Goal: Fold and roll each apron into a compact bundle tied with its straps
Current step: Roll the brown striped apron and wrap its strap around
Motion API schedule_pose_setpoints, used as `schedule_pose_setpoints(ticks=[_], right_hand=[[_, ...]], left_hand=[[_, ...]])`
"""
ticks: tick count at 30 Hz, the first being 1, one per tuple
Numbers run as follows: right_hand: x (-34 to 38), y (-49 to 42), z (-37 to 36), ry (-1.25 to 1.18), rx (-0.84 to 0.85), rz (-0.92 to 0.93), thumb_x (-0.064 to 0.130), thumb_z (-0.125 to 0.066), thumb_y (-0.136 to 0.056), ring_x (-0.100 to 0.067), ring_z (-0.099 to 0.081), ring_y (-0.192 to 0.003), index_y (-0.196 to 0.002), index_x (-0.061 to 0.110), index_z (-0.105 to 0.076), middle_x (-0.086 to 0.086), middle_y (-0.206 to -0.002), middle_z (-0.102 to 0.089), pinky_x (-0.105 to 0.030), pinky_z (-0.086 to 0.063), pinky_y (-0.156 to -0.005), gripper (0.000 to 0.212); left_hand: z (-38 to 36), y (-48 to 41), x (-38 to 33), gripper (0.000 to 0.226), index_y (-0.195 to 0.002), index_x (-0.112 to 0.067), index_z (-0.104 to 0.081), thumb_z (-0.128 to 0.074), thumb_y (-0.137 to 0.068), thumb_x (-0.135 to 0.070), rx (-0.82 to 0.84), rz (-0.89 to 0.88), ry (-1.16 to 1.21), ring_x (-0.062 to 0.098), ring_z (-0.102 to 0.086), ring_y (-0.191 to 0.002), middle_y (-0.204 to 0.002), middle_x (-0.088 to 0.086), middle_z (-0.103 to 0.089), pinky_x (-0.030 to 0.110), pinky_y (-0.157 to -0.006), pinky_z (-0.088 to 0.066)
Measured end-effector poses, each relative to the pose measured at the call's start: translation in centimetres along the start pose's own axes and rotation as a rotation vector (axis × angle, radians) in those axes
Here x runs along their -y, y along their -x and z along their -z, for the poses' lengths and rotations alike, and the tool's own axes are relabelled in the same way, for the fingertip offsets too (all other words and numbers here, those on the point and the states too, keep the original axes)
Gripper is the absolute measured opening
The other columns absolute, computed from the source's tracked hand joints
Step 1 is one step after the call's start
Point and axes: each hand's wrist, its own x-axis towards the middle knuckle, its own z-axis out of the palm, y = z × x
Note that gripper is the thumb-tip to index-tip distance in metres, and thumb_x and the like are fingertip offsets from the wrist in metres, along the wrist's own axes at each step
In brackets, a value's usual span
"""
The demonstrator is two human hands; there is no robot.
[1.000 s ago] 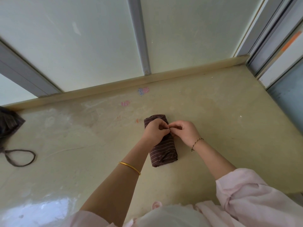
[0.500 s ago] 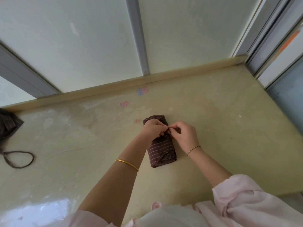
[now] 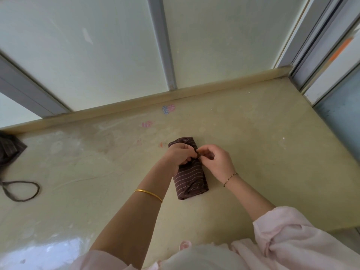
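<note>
A rolled apron bundle (image 3: 190, 180), dark brown with thin pale stripes, lies on the yellowish counter (image 3: 263, 152) in the middle of the view. My left hand (image 3: 180, 155) rests on the bundle's upper half, fingers curled and pinching a dark strap end. My right hand (image 3: 216, 161) sits just to the right of it, thumb and forefinger pinching the strap (image 3: 198, 155) where both hands meet. The knot itself is mostly hidden by my fingers.
A second dark striped apron (image 3: 9, 151) lies bunched at the far left edge, its strap loop (image 3: 21, 190) spread on the counter. A raised lip and frosted panels (image 3: 97, 55) close the back; a window frame (image 3: 331, 65) stands at the right.
My hands have shifted slightly on the bundle. The right hand has pulled a little to the right and opened away from the left, still pinching the strap.
</note>
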Motion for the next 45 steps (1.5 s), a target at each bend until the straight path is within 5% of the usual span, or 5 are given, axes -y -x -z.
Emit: schedule_pose_setpoints(ticks=[9, 18, 28, 40, 45], right_hand=[[0.8, -1.2, 0.5, 0.033, 0.176, -0.131, 0.008, -0.061, -0.088, -0.014, -0.061, -0.089, -0.101, 0.009, -0.067, -0.001, -0.095, -0.066, -0.024, -0.05, -0.081, 0.015], [0.9, -1.5, -0.2, 0.099, 0.166, -0.11, 0.009, -0.058, -0.085, -0.013, -0.052, -0.071, -0.086, 0.009, -0.06, 0.0, -0.079, -0.059, -0.017, -0.038, -0.057, 0.003], [0.1, -1.2, -0.8, -0.042, 0.102, -0.14, 0.005, -0.061, -0.084, -0.002, -0.046, -0.059, -0.067, 0.022, -0.052, 0.008, -0.066, -0.055, -0.01, -0.036, -0.053, 0.026], [0.1, -2.5, 0.4, -0.189, 0.29, -0.198, 0.003, -0.059, -0.09, -0.003, -0.058, -0.052, -0.08, 0.014, -0.062, -0.001, -0.07, -0.062, -0.018, -0.051, -0.057, 0.015], [0.1, -2.9, 0.5, -0.198, 0.331, -0.168, 0.0, -0.062, -0.087, -0.008, -0.058, -0.058, -0.092, 0.006, -0.066, -0.01, -0.079, -0.064, -0.016, -0.051, -0.06, 0.008]], left_hand=[[-0.5, 0.5, 0.2, 0.022, -0.078, -0.014, -0.052, -0.061, -0.079, 0.007, -0.064, -0.093, -0.035, 0.012, -0.046, -0.059, -0.07, 0.002, -0.053, 0.019, -0.05, -0.04], [-1.2, 1.5, 0.2, 0.023, -0.094, -0.017, -0.053, -0.054, -0.077, -0.001, -0.261, -0.453, -0.637, 0.016, -0.052, -0.075, -0.084, -0.003, -0.056, 0.023, -0.056, -0.036], [-2.5, 1.2, 0.9, 0.016, -0.097, -0.003, -0.057, -0.047, -0.085, -0.001, -0.369, -0.473, -0.934, 0.031, -0.054, -0.085, -0.103, 0.011, -0.053, 0.039, -0.07, -0.049], [-1.0, 0.9, 3.6, 0.013, -0.093, -0.003, -0.058, -0.054, -0.081, 0.0, -0.333, -0.87, -1.014, 0.028, -0.047, -0.07, -0.09, 0.014, -0.048, 0.031, -0.056, -0.032], [-0.7, 0.7, 4.2, 0.019, -0.106, -0.005, -0.056, -0.044, -0.094, -0.013, -0.348, -0.796, -0.922, 0.023, -0.041, -0.083, -0.101, 0.008, -0.044, 0.025, -0.068, -0.027]])
